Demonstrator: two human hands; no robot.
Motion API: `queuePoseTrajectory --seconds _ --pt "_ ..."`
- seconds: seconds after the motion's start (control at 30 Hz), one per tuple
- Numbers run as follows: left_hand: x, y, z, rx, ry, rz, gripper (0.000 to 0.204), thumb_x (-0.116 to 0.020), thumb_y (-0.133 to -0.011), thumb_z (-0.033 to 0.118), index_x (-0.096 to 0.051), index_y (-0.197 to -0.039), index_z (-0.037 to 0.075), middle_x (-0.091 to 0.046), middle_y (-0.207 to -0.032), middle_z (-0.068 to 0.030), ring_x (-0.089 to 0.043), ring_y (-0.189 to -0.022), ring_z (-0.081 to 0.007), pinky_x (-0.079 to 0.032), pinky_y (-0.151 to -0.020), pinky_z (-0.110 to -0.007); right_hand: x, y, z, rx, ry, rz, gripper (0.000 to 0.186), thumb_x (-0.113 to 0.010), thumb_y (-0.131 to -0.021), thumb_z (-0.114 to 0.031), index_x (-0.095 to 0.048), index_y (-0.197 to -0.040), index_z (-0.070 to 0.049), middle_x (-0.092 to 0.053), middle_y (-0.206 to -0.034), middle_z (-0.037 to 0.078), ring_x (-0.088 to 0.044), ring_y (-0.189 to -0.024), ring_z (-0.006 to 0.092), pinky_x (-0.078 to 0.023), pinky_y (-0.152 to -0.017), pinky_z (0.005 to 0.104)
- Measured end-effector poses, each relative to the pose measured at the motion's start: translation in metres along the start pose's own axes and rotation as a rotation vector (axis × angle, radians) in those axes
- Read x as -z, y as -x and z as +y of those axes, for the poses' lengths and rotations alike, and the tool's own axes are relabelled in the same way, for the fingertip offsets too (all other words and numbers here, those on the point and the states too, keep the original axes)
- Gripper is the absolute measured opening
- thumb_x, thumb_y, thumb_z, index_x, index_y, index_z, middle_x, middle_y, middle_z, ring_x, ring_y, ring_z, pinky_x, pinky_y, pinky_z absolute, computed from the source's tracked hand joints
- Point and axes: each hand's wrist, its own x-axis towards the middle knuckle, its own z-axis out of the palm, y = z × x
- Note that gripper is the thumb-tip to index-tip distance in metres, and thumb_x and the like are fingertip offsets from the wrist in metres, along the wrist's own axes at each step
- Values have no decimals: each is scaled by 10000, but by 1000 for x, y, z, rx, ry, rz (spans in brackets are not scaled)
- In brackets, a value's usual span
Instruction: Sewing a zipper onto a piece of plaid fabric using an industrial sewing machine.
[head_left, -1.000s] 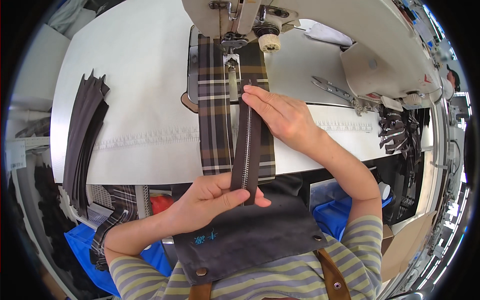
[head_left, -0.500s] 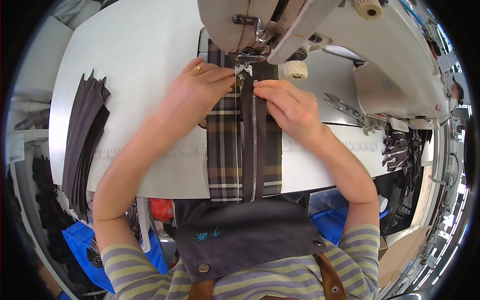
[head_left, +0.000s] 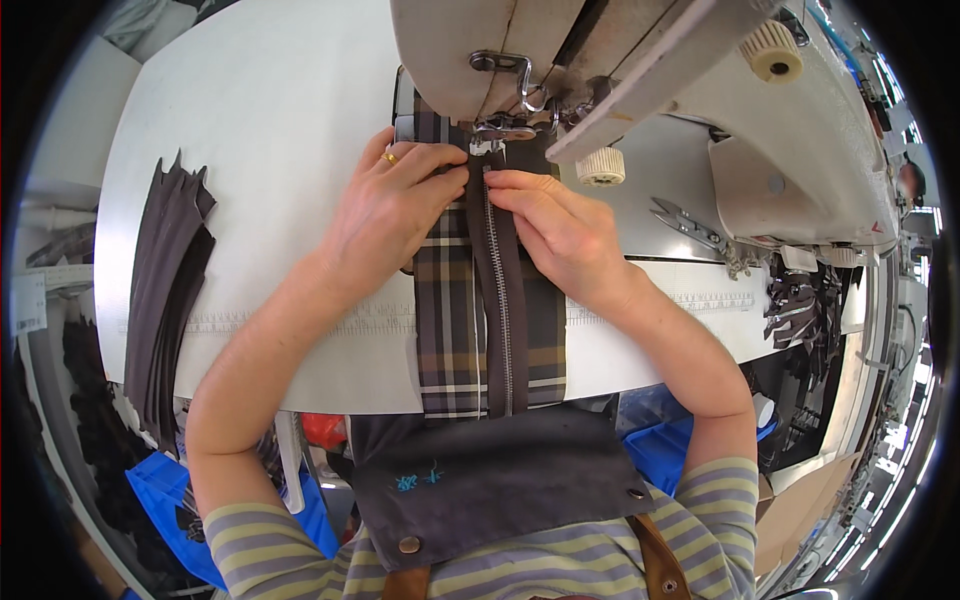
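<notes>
A long strip of plaid fabric (head_left: 445,335) runs from the table's front edge up under the sewing machine's presser foot (head_left: 487,148). Along it lies a dark zipper (head_left: 515,300) with silver metal teeth, its upper end close to the foot. My right hand (head_left: 565,225) pinches the zipper near that end between thumb and fingers. On the other side, my left hand (head_left: 395,205), with a ring on one finger, rests over the plaid strip; its fingers are drawn together, tips at the zipper tape's left edge just before the foot.
The sewing machine head (head_left: 470,30) overhangs the work. Left on the white table (head_left: 250,120) is a stack of dark fabric strips (head_left: 170,290). Metal snips (head_left: 690,222) lie at right, near dark zipper pieces (head_left: 795,300). Blue bins (head_left: 165,510) stand below the table.
My right hand has moved left with the zipper's upper end, which now sits against the left fingertips in front of the foot. The left hand stays nearly in place.
</notes>
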Motion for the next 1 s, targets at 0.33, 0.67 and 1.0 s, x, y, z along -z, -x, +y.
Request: queuePoseTrajectory --seconds 0.33,0.67,1.0 --pt "-1 2 1 10 -142 -33 187 -687 -812 98 -712 -996 117 -673 -1124 24 -625 -950 -154 -275 -1059 -584 -3 2 3 2 46 -14 259 -665 -733 -6 -661 -991 -36 -686 -1014 56 -661 -826 235 -549 -700 339" --pt "-3 2 6 37 -101 17 183 -721 -786 158 -733 -967 133 -700 -1093 36 -629 -919 -121 -259 -1075 -565 2 -1 -4 9 299 -84 262 -707 -694 10 -687 -947 -54 -703 -1055 44 -692 -896 204 -569 -705 292" --pt "-2 2 7 30 -102 27 182 -725 -779 152 -734 -960 135 -703 -1083 42 -630 -913 -109 -260 -1081 -550 1 -2 -3 29 347 -64 236 -707 -705 -13 -686 -935 -64 -704 -1056 31 -695 -858 173 -563 -616 284"
